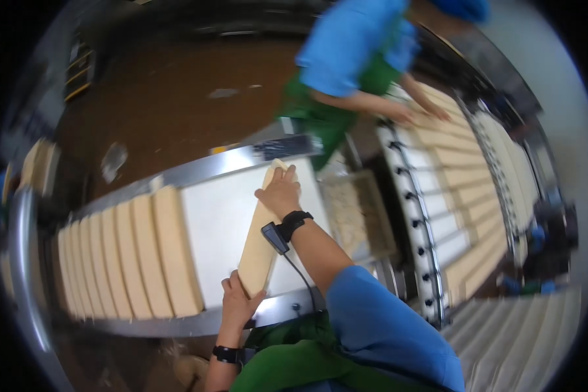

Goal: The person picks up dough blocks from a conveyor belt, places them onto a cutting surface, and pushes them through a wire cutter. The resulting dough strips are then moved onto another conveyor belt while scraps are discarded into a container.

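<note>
A long, flat, pale strip that looks like dough [258, 243] lies slantwise over the white belt [209, 215]. At its near end, my left hand [237, 302] grips the edge between thumb and fingers. My right hand [282, 191] is closed over the far end, its fingertips curled around the edge. To the left, several similar dough strips [140, 255] lie side by side across the same belt, overlapping in a row.
Metal rails [232, 162] border the belt. Across from me a co-worker [356, 72] in blue and green reaches over a second conveyor [460, 176] of strips. A bin of scraps [359, 212] stands between the conveyors. A rounded steel post [25, 261] rises at the left.
</note>
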A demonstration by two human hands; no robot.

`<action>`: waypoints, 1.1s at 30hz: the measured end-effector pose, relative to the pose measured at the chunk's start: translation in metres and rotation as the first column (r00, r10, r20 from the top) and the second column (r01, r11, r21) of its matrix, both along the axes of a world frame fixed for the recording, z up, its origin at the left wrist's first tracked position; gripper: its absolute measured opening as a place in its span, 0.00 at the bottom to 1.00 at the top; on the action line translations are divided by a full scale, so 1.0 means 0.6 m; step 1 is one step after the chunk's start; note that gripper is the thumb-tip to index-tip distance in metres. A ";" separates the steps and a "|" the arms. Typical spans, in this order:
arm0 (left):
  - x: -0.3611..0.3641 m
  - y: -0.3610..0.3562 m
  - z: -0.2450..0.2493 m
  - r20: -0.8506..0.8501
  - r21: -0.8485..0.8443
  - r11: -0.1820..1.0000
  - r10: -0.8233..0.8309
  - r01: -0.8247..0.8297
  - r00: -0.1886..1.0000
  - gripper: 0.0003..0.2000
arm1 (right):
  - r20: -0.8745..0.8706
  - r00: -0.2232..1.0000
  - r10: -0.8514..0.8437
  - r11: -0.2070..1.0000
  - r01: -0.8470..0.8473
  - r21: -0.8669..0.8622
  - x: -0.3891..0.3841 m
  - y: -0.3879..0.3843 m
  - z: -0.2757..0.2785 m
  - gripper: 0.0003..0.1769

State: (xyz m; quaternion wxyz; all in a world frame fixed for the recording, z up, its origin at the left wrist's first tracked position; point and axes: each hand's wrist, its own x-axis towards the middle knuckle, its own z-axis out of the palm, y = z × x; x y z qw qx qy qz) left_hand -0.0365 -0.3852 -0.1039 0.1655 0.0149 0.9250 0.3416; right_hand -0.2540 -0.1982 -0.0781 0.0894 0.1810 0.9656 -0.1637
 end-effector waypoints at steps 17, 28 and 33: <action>0.049 0.541 0.145 -0.570 0.228 0.768 -0.393 0.599 0.721 0.38 | -0.324 0.498 -0.804 0.584 0.765 -0.273 0.532 0.753 0.117 0.40; 0.093 0.834 0.108 -0.322 0.506 0.339 -0.779 0.793 0.539 0.23 | -0.249 0.624 -0.740 0.581 0.781 0.229 0.614 0.994 0.040 0.37; 0.100 0.853 0.087 -0.296 0.576 0.441 -0.673 0.689 0.678 0.25 | -0.217 0.761 -0.611 0.754 0.643 0.135 0.633 0.929 0.049 0.38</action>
